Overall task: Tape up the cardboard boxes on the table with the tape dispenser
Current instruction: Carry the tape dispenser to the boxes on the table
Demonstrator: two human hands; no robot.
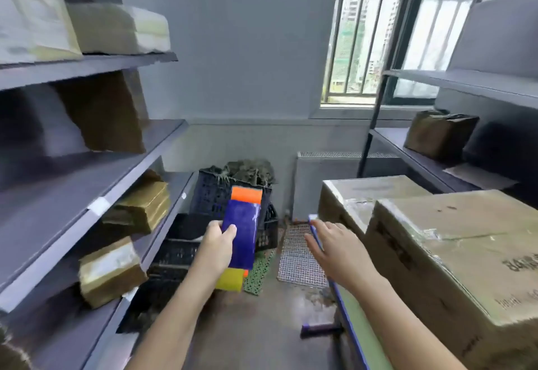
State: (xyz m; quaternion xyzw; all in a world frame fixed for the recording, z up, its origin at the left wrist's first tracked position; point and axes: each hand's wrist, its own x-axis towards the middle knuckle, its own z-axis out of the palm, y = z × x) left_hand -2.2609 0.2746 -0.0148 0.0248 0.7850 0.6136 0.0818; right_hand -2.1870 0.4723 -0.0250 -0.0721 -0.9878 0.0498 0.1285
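Left hand (217, 248) grips the tape dispenser (241, 230), fingers wrapped round its blue body, with an orange end pointing up and away and a yellow end below. It's out over the floor, well apart from the boxes. Right hand (332, 246) is released, fingers spread, reaching over the blue-edged corner of the table (343, 311); whether it touches the edge, I can't tell.

Both cardboard boxes sit on the table at the right: the near box (454, 253) big and close, the far box (369, 192) just behind it. Glossy strips already shine across both tops, so this looks like carrying the dispenser over for another seam.

To do it well, I'd say bring the dispenser across to the near box, plant the free hand flat on the lid to hold the flaps shut, start the tape down on the side wall and pull straight along the seam. The picture is too soft to show the dispenser's cutting end, so checking which way it faces comes first.

Around: shelves (87, 183) on the left stacked with wrapped brown packages, black crates (212, 192) on the floor ahead, a wire mesh panel (300, 256) and a green mat (259, 276) beside them. The aisle is narrow, and the table's corner stands right between the dispenser and the boxes, so the left arm must swing over it.
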